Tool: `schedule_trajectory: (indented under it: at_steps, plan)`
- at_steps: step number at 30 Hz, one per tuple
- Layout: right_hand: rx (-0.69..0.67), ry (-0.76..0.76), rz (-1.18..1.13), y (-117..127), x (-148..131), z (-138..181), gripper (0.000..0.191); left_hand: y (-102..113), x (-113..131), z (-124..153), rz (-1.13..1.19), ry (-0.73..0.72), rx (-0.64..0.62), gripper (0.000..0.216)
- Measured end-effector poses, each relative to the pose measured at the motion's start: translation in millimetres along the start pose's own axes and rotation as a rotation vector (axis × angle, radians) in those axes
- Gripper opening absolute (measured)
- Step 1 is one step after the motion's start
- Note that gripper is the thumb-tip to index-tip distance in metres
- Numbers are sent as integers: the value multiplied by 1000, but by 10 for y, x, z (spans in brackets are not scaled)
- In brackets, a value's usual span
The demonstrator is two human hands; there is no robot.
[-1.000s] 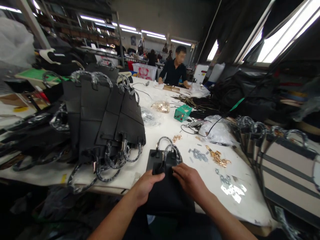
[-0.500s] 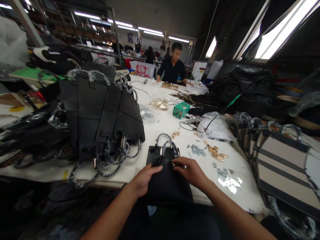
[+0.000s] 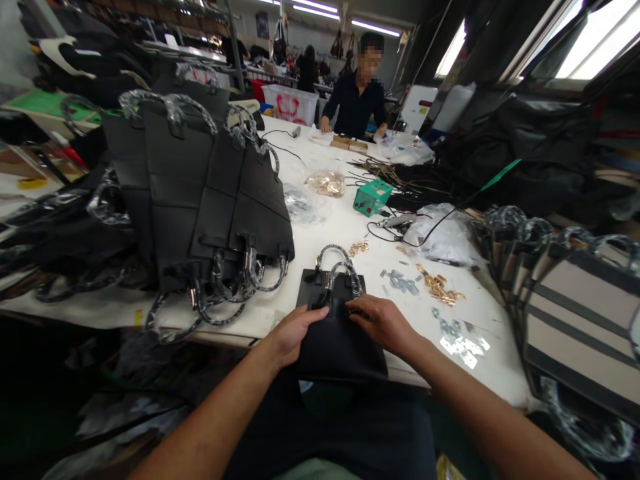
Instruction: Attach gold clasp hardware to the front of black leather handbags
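Note:
A small black handbag [image 3: 340, 350] lies at the near edge of the white table, its two wrapped handles [image 3: 336, 252] pointing away from me. My left hand [image 3: 295, 335] grips the bag's left side, thumb on the front face near the handle base and the other fingers out of sight. On the right of the front, my right hand [image 3: 377, 320] pinches at the base of the right handle end. Whatever small part sits between those fingertips is too hidden to make out.
Black handbags [image 3: 183, 200] are heaped at left; striped bags [image 3: 580, 313] stand at right. Gold fittings [image 3: 440, 287], grey metal plates [image 3: 400, 281] and a green box [image 3: 373, 197] lie on the table [image 3: 320, 230]. A co-worker [image 3: 355, 100] works at the far side.
The view has tilted down, so table things sit higher in it. Both hands stay at the same places on the handbag, with the right fingers slightly more closed over the front.

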State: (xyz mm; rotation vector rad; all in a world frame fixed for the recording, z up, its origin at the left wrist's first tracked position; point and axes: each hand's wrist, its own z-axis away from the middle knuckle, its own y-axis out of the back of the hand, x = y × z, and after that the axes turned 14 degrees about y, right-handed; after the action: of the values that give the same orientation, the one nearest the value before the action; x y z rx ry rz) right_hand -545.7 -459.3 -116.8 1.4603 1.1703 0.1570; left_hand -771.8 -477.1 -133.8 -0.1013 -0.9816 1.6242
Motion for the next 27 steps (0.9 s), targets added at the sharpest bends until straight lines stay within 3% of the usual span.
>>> schedule_trajectory:
  at_steps: [8, 15, 22, 27]
  plan:
    - [-118, 21, -20, 97, 38, -56, 27, -15, -12, -10, 16, -6, 47, 26]
    - [-221, 44, 95, 127, -16, -125, 23, -47, 0, -7, 24, -3, 63, 25]
    - [-206, -45, 171, 52, -85, -172, 22, -52, -4, 5, 9, -19, 77, 28]
    - [-218, 3, 246, 43, -165, -226, 14, -73, -17, 57, 0, -51, 84, 27]
